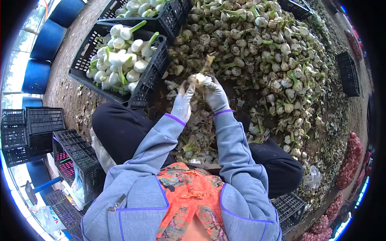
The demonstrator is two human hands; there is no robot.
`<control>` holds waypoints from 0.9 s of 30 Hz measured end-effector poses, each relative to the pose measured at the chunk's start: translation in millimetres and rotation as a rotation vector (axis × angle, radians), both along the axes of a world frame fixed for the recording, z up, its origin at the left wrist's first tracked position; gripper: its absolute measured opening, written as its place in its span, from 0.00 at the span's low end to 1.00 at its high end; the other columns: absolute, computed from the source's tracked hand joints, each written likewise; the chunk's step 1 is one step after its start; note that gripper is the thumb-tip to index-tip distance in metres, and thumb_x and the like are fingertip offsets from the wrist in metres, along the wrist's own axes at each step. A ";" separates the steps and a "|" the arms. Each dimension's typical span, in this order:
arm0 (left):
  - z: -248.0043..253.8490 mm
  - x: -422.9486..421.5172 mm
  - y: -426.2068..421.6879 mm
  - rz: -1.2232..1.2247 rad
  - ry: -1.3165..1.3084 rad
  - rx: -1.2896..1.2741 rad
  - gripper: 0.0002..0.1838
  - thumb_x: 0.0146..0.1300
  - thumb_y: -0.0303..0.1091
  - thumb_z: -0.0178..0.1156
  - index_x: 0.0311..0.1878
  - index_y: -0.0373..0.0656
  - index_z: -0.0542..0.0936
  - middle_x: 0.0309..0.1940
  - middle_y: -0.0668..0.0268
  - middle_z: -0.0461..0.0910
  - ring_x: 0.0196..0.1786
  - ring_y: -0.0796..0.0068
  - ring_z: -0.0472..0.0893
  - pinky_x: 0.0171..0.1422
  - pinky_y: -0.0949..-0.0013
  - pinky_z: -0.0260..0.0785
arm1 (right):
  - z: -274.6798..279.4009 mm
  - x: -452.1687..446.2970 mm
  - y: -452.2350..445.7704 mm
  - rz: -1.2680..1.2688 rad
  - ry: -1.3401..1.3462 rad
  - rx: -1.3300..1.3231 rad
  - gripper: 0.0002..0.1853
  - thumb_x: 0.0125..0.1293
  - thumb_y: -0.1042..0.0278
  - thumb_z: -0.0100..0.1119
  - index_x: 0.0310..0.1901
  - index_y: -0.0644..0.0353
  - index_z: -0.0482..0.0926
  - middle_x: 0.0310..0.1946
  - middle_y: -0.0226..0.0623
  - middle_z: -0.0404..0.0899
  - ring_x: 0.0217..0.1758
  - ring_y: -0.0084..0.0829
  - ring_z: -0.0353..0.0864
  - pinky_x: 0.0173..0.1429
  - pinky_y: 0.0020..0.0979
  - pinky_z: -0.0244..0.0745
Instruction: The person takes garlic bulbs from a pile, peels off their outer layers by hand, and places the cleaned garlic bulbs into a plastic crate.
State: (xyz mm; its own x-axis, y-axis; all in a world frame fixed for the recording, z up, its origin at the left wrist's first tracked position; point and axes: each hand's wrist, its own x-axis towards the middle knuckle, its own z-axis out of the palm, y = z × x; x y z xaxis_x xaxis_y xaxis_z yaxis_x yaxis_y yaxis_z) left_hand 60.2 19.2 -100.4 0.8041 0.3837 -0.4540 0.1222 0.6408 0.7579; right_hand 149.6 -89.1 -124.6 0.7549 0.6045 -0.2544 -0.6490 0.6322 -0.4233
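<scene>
Earthen floor borders the heap of soiled bulbs ahead of you, probably placed there for easy reach while seated. Your left hand and right hand, both gloved, close their fingers on opposite sides of one garlic bulb, seemingly to steady it; a black crate of whiter bulbs sits handily to your left

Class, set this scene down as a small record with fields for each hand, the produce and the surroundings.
Left hand: gloved, holding a garlic bulb
Right hand: gloved, holding the same bulb
Front left: black crate of white bulbs
Front right: heap of dirtier bulbs
Between legs: loose peelings
Far right: red sacks
</scene>
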 end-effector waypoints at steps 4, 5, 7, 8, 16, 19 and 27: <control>32.6 -2.6 0.5 0.053 -0.287 -0.074 0.35 0.61 0.33 0.67 0.68 0.48 0.61 0.59 0.66 0.70 0.57 0.73 0.74 0.58 0.62 0.73 | 67.2 -11.7 -0.3 0.052 -0.247 -0.317 0.18 0.63 0.73 0.61 0.54 0.67 0.74 0.44 0.35 0.81 0.44 0.24 0.80 0.50 0.24 0.75; 34.4 -4.4 3.2 0.056 -0.356 0.117 0.35 0.58 0.27 0.68 0.67 0.47 0.62 0.59 0.65 0.70 0.57 0.72 0.75 0.59 0.64 0.73 | 81.6 -12.7 -6.9 0.063 -0.305 -0.512 0.18 0.62 0.70 0.64 0.53 0.68 0.77 0.44 0.36 0.82 0.45 0.25 0.81 0.52 0.24 0.75; 41.7 -9.8 2.7 0.048 -0.435 0.297 0.36 0.56 0.22 0.68 0.66 0.46 0.63 0.58 0.64 0.71 0.56 0.72 0.76 0.60 0.65 0.73 | 98.3 -16.1 -12.9 0.032 -0.405 -0.538 0.19 0.60 0.64 0.69 0.50 0.66 0.79 0.41 0.35 0.82 0.41 0.20 0.79 0.46 0.23 0.74; 44.6 -12.9 0.9 0.027 -0.476 0.338 0.37 0.53 0.20 0.69 0.65 0.46 0.64 0.57 0.65 0.71 0.56 0.72 0.76 0.59 0.66 0.74 | 105.8 -20.1 -15.2 0.044 -0.424 -0.567 0.19 0.60 0.64 0.70 0.48 0.66 0.80 0.40 0.34 0.82 0.40 0.20 0.79 0.46 0.23 0.74; 66.8 -44.0 -6.6 -0.024 -0.521 0.273 0.40 0.48 0.18 0.72 0.64 0.46 0.64 0.57 0.65 0.72 0.55 0.72 0.76 0.58 0.70 0.73 | 138.8 -64.5 -21.3 -0.028 -0.507 -0.539 0.18 0.61 0.68 0.68 0.50 0.66 0.78 0.41 0.34 0.82 0.40 0.23 0.82 0.45 0.25 0.79; 77.4 -47.5 -7.4 -0.038 -0.524 0.137 0.40 0.49 0.20 0.72 0.65 0.46 0.63 0.56 0.65 0.74 0.55 0.73 0.76 0.58 0.71 0.72 | 135.4 -71.3 -29.1 -0.076 -0.449 -0.563 0.19 0.61 0.69 0.68 0.52 0.68 0.78 0.41 0.31 0.82 0.39 0.19 0.80 0.44 0.21 0.76; 91.9 -55.0 -10.9 -0.145 -0.540 0.247 0.40 0.50 0.22 0.72 0.65 0.45 0.63 0.55 0.65 0.73 0.57 0.72 0.75 0.61 0.68 0.71 | 154.9 -82.0 -30.6 -0.126 -0.489 -0.582 0.15 0.62 0.75 0.64 0.50 0.69 0.78 0.41 0.34 0.83 0.42 0.22 0.81 0.47 0.23 0.76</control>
State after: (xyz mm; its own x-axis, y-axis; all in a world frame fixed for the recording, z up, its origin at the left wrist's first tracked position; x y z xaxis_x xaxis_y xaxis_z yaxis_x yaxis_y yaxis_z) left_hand 5.1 8.3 -8.5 0.9477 0.2956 0.1206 -0.2479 0.4433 0.8614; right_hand 67.7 -119.8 30.3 0.9176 0.3773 -0.1249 -0.2403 0.2764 -0.9305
